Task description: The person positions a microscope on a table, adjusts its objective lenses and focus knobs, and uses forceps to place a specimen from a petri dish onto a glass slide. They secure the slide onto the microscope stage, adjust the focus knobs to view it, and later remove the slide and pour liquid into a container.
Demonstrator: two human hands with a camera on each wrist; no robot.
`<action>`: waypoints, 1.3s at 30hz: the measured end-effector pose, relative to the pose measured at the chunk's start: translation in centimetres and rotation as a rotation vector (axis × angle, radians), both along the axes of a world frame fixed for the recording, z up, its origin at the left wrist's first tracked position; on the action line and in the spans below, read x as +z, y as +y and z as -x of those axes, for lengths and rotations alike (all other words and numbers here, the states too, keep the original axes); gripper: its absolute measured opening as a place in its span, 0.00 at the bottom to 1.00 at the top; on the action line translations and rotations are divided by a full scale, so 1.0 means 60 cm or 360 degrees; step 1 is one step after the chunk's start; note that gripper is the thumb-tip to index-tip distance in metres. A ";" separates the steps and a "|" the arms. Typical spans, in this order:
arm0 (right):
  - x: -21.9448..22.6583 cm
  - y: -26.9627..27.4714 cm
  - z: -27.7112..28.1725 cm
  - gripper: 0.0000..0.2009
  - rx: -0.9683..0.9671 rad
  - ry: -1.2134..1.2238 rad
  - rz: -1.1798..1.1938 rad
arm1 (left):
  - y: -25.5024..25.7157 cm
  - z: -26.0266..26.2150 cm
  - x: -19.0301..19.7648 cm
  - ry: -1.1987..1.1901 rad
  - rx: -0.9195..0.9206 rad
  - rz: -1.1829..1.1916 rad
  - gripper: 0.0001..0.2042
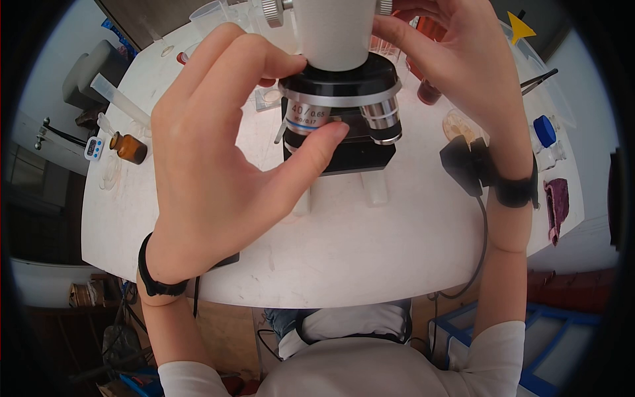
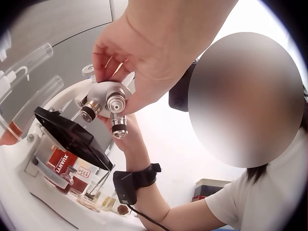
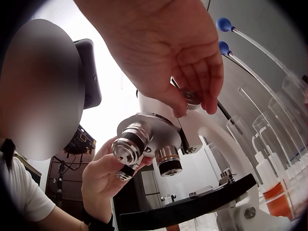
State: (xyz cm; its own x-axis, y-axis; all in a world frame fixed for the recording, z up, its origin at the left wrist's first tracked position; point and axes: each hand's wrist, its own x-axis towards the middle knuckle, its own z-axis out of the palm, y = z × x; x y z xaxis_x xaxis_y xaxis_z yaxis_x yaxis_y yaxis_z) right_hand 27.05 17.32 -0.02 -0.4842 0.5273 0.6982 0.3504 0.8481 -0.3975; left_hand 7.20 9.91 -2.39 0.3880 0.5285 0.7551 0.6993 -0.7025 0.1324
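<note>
A white microscope (image 1: 336, 33) stands before me, its black stage (image 1: 357, 159) under the lenses. My left hand (image 1: 215, 139) grips the revolving nosepiece (image 1: 340, 85), index fingertip at its upper edge and thumb across the front by the objective marked 40/0.65 (image 1: 306, 114). Another silver objective (image 1: 380, 119) points down on the right. On the right side of the microscope, my right hand (image 1: 456, 63) is raised to the body. The right wrist view shows its thumb and fingers around a ridged focus knob (image 3: 192, 101). Several objectives hang over the stage there.
At left on the white table (image 1: 423, 251) are an amber bottle (image 1: 129, 148), a small timer (image 1: 94, 149) and a clear cylinder (image 1: 119, 98). A blue-capped jar (image 1: 544, 132) and purple cloth (image 1: 557, 208) lie right. Tubes and a bottle with orange liquid (image 3: 277, 198) stand behind the microscope.
</note>
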 end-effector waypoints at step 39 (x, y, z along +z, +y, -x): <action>0.008 -0.016 0.002 0.13 0.0001 -0.0041 -0.0147 | -0.001 -0.004 -0.004 -0.0020 0.0042 -0.0050 0.15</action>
